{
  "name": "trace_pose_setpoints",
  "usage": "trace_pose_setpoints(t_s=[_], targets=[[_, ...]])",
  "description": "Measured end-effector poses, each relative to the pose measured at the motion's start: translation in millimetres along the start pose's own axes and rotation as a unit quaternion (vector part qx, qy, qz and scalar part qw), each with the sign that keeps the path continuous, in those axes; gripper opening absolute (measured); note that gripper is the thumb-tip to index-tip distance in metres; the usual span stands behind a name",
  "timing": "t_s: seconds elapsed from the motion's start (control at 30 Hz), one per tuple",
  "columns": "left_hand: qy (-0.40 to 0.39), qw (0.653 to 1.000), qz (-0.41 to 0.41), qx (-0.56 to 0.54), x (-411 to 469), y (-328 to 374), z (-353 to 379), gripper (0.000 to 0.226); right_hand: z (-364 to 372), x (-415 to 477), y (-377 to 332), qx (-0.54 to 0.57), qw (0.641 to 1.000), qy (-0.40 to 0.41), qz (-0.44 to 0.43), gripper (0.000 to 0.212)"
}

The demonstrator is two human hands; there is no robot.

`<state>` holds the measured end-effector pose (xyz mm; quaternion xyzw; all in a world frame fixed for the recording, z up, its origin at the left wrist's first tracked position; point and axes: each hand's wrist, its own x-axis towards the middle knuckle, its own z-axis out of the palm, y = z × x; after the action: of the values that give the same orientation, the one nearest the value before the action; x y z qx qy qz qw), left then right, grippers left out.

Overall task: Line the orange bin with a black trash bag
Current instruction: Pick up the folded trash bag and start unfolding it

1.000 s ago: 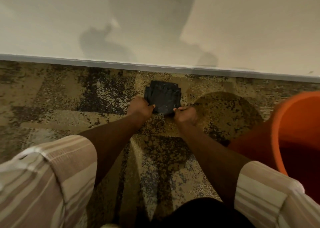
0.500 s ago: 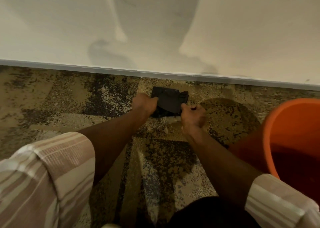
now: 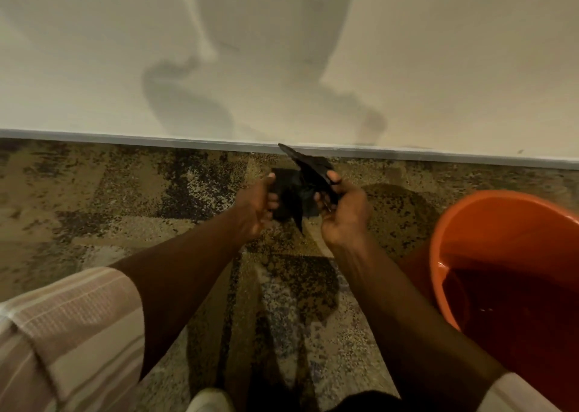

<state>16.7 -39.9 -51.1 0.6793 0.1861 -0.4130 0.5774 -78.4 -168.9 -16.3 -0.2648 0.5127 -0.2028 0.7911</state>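
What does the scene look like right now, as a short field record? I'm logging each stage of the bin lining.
bag: black trash bag, partly unfolded, held in the air above the carpet
left hand: grip closed on the bag's left side
right hand: grip closed on the bag's right side, one flap sticking up toward the wall
bin: orange bin, at the person's right, upright, no liner in it yet
bag and bin: apart
stage: bag being opened, not yet over the bin

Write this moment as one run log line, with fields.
step: unfolding | left hand: holds black trash bag | right hand: holds bag | orange bin: unlined
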Motion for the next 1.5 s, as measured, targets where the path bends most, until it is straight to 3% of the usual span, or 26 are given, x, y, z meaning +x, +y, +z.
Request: trace_pose_setpoints(t_s=[0.1, 0.23, 0.47, 0.67, 0.83, 0.9, 0.97, 1.03, 1.1, 1.27, 1.33, 1.4, 1.5], targets=[[-0.117, 0.989, -0.081, -0.026, -36, 9, -8, 0.076, 4, -40, -26, 0.03, 0.999, -0.023, 0.03, 0.016], [-0.191, 0.976, -0.064, -0.088, -88, 30, -8, 0.074, 9, -89, -62, 0.032, 0.998, -0.051, 0.027, 0.03], [-0.211, 0.969, 0.008, -0.132, -204, 95, -3, 0.022, 22, -184, -131, 0.016, 0.995, -0.093, 0.02, 0.023], [-0.16, 0.981, 0.079, -0.077, -304, 154, 0, 0.025, 28, -270, -181, -0.162, 0.977, -0.122, -0.069, 0.022], [-0.177, 0.979, 0.09, -0.041, -373, 198, 6, 0.026, 30, -327, -208, -0.292, 0.93, -0.202, -0.097, 0.085], [-0.191, 0.976, 0.101, -0.025, -393, 211, 8, 0.013, 34, -345, -215, -0.378, 0.897, -0.2, -0.116, 0.096], [-0.195, 0.975, 0.104, 0.005, -409, 223, 12, 0.011, 39, -358, -224, -0.389, 0.894, -0.17, -0.144, 0.076], [-0.189, 0.976, 0.107, 0.033, -420, 231, 13, 0.009, 42, -373, -233, -0.318, 0.924, -0.132, -0.165, 0.046], [-0.199, 0.972, 0.116, 0.056, -431, 240, 11, 0.013, 45, -388, -248, -0.252, 0.947, -0.102, -0.17, 0.031], [-0.133, 0.963, 0.143, 0.185, -443, 248, -9, 0.022, 38, -406, -291, -0.223, 0.964, 0.004, -0.145, 0.015], [-0.086, 0.959, 0.149, 0.224, -446, 243, -21, 0.015, 34, -409, -309, -0.198, 0.971, 0.037, -0.128, 0.027], [-0.053, 0.952, 0.166, 0.253, -448, 236, -31, 0.017, 30, -409, -322, -0.165, 0.978, 0.041, -0.12, 0.033], [-0.037, 0.945, 0.16, 0.284, -452, 224, -33, 0.017, 26, -409, -333, -0.13, 0.986, 0.017, -0.103, 0.021]])
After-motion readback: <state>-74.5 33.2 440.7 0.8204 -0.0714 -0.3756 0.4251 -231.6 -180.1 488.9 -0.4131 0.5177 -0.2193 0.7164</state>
